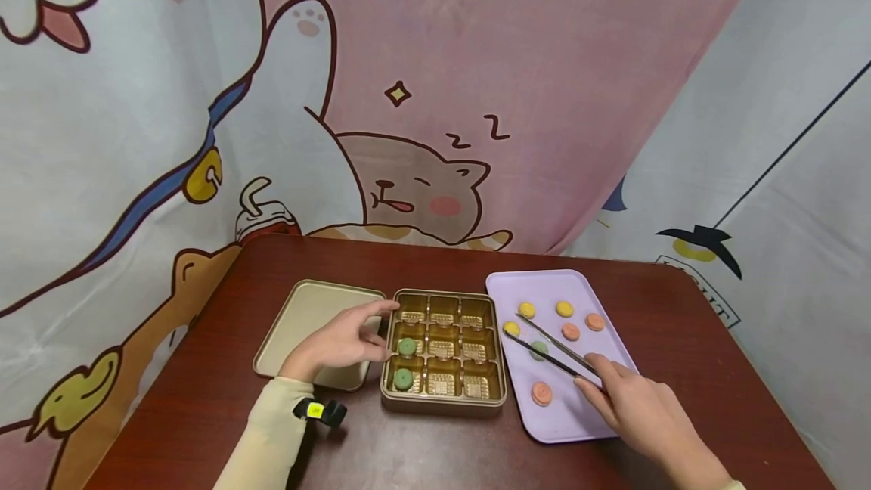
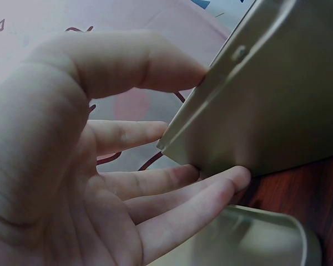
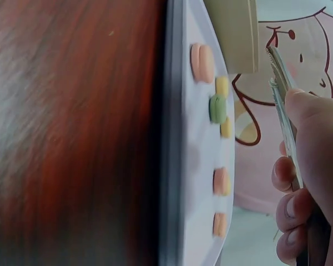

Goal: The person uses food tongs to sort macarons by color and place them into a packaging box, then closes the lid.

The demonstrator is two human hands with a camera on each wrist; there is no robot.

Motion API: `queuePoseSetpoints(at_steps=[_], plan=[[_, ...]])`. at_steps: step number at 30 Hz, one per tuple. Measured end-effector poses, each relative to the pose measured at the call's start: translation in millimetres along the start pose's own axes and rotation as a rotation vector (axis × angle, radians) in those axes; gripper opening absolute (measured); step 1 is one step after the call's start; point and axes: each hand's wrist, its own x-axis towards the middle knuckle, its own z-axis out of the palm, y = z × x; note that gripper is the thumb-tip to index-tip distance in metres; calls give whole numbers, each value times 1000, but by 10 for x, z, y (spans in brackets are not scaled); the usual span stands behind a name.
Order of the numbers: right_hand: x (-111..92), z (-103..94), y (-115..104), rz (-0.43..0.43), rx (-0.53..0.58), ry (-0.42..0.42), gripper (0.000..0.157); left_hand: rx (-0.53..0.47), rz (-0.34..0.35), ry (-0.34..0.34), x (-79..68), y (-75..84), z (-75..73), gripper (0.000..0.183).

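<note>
Nearest the camera, the right hand (image 1: 643,403) has its grip closed round metal tongs (image 1: 568,352), whose 2 tips stand apart above a lilac tray (image 1: 571,420), nothing between them in the right wrist view. On that tray lie 7 macarons: 3 yellow macarons (image 1: 564,308), 3 pink macarons (image 1: 541,393) and 1 green macaron (image 1: 539,351). Just left of it stands a gold tin (image 1: 442,405) with 9 compartments; 2 green macarons (image 1: 404,379) sit in its left column, middle and near rows. Left hand (image 1: 340,340): grip wide, thumb touching the tin's rim, above a gold lid (image 1: 327,308) on the bench (image 1: 381,452).
</note>
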Motion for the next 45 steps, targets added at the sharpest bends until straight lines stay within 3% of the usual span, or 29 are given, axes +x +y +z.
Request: queuePoseSetpoints(at_steps=[12,21,33,45], plan=[[-155,29,153,130,-9,-163,32,-10,-2,-6,-12,12,-6,84],[-194,68,204,214,-13,-315,43,-12,-9,-1,-18,16,4,86],[-215,94,236,225,-14,-351,50,-18,0,-5,-1,-3,-9,84],[-260,125,247,200,-14,-350,45,-7,-7,4,-7,10,-3,85]])
